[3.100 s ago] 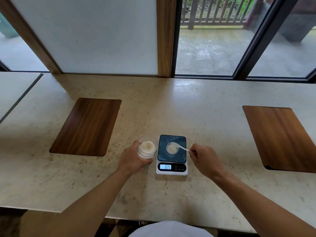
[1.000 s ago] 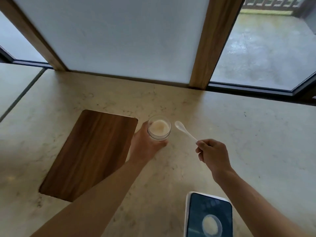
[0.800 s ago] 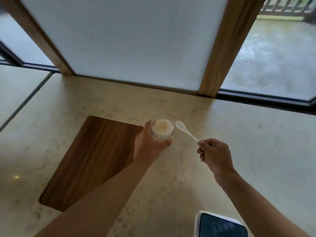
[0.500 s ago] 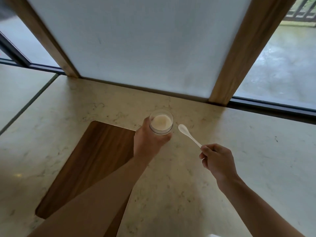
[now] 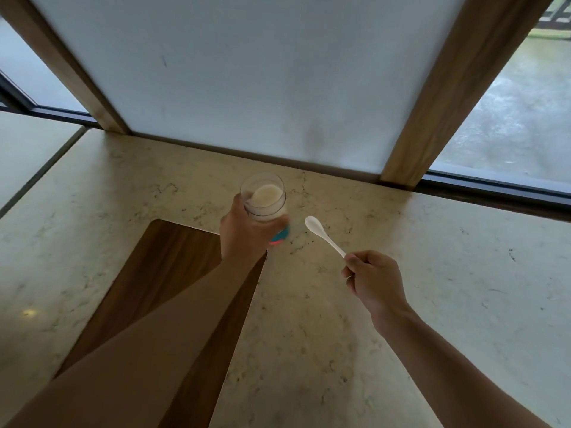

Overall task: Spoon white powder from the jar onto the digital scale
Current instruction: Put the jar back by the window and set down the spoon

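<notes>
— Where is the clear round glass jar [image 5: 263, 197] with the white powder [image 5: 266, 195]?

— In the left hand [image 5: 244, 233], out over the pale marbled stone countertop [image 5: 432, 273], toward its far edge under the frosted window panel [image 5: 247, 72]. The fingers are wrapped round the jar's lower wall from the left and below, closed firmly on it. The mouth is uncovered and tips slightly toward the camera, so the powder inside shows as a pale disc.

— Is it resting on the countertop?

— I cannot tell; the hand covers its base. A small patch of teal and red shows just under the fingers, too blurred to name.

— And the spoon?

— The small white plastic spoon [image 5: 323, 234] is pinched by the end of its handle in the right hand [image 5: 375, 281], which is curled into a loose fist round it. The bowl points up and to the left, toward the jar, just beside it but apart from it. The bowl looks empty, though it is small.

— Anything else on the surface?

— A dark brown wooden rectangular board [image 5: 160, 288] lies flat toward the left edge, partly beneath the left forearm. A light wooden post [image 5: 438, 97] rises at the far edge, right of the panel.
</notes>
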Action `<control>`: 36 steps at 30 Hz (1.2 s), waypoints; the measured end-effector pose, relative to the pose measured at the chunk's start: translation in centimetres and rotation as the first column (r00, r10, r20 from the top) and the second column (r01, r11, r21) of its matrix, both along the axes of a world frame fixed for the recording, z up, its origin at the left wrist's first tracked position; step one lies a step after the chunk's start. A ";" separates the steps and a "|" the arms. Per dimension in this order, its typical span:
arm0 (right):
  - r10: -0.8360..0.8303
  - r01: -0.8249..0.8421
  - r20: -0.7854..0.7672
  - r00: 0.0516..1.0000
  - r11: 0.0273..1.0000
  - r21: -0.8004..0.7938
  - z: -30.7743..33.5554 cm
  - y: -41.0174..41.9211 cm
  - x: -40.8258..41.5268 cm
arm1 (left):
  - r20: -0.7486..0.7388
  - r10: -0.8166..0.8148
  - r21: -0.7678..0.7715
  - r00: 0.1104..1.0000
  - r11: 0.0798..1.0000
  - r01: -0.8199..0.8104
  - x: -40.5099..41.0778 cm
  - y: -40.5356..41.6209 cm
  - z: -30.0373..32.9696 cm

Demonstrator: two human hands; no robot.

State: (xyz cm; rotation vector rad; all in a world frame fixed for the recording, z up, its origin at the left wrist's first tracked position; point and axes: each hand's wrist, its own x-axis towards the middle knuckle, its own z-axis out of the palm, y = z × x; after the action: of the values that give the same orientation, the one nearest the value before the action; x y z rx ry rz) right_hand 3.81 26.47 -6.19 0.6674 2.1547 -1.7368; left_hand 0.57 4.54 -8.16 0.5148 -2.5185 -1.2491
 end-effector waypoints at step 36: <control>-0.069 0.065 -0.024 0.997 0.986 -0.156 4.5 3.8 8.4 | 0.262 0.047 0.023 0.964 0.998 -0.055 11.9 3.8 2.9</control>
State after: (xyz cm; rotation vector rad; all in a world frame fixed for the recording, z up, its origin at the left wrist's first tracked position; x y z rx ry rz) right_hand 12.25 30.30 -1.70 0.6849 2.0110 -1.9364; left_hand 12.43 8.38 -5.25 0.7949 -2.6828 -1.2755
